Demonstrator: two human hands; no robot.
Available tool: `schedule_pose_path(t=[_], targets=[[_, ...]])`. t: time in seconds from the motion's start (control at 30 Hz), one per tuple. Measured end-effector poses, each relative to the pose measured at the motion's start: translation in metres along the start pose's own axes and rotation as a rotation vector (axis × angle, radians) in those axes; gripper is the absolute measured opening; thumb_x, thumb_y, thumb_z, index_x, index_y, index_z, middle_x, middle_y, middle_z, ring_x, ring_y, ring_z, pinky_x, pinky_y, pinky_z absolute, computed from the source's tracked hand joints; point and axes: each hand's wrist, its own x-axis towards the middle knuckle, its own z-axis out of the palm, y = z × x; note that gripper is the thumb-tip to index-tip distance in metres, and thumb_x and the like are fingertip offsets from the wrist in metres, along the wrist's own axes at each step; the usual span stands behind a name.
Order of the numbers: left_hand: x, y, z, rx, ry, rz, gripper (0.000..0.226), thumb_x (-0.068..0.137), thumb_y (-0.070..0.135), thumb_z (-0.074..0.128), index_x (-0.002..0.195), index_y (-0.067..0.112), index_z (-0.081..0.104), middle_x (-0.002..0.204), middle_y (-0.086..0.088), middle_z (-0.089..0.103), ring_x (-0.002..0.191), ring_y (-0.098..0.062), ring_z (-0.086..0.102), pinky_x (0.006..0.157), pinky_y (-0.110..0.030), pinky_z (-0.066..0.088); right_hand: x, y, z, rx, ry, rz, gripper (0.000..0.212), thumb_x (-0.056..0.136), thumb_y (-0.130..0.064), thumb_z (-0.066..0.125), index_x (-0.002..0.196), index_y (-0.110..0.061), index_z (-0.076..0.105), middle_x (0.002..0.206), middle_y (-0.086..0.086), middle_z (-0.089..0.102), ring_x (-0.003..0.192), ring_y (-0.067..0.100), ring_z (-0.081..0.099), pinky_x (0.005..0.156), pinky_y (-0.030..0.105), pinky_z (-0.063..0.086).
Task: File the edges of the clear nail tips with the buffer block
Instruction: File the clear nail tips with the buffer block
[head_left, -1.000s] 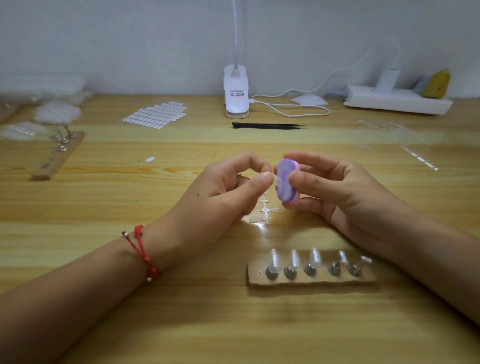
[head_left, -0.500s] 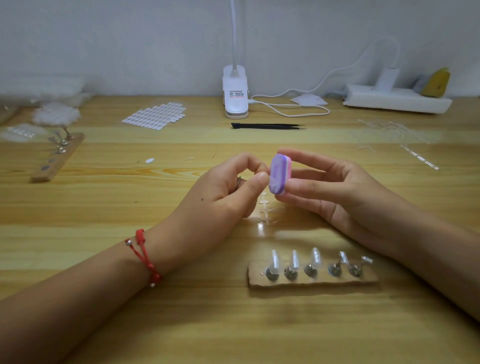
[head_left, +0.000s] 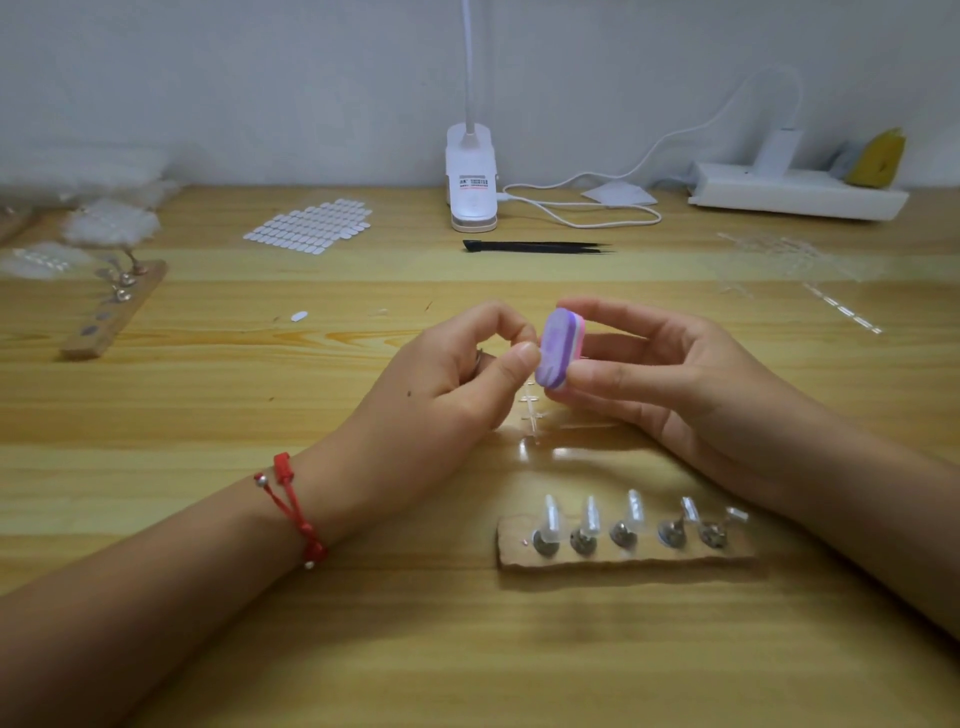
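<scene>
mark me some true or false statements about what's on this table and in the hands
1. The right hand holds the purple buffer block. True.
2. The black tweezers are in the left hand. False: they lie on the table near the lamp base; the left hand's thumb and forefinger pinch at the block, presumably on a clear nail tip hidden between them.
3. The cardboard strip carries five stands. True.
4. The red bracelet is on the right wrist. False: it is on the left wrist.
</scene>
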Motion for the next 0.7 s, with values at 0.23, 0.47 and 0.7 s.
schedule_pose_path(t=[0.23,0.47,0.7], targets=[[-0.0008,0.0007,-0.0001,-0.009,0.021,-0.007,0.013,0.094,0.025,0.049,0.084,0.017,0.052,0.046,0.009,0.034,0.043,-0.008,0.027,0.043,-0.02,0.026,0.0001,-0.0001,0.0009,-0.004,0.009,0.006,0.044,0.065,0.0,0.071,0.107,-0.011,0.071,0.096,0.015,0.074,0.089,0.025,0.072,0.076,0.026,0.057],[-0.0007,0.002,-0.0002,-0.018,0.04,-0.031,0.014,0.096,0.016,0.049,0.083,0.015,0.053,0.046,0.007,0.033,0.042,-0.008,0.027,0.043,-0.02,0.026,0.0,-0.0022,0.0003,0.015,-0.003,0.024,0.044,0.063,0.002,0.076,0.105,-0.01,0.074,0.097,0.016,0.074,0.092,0.025,0.072,0.075,0.026,0.057],[0.0002,0.0005,-0.0018,-0.034,0.024,-0.045,0.014,0.096,0.015,0.051,0.082,0.016,0.054,0.046,0.01,0.033,0.042,-0.007,0.027,0.043,-0.018,0.024,0.0011,-0.003,-0.0016,0.038,-0.012,0.042,0.042,0.064,0.005,0.074,0.104,-0.008,0.075,0.094,0.016,0.074,0.09,0.024,0.072,0.075,0.026,0.057]])
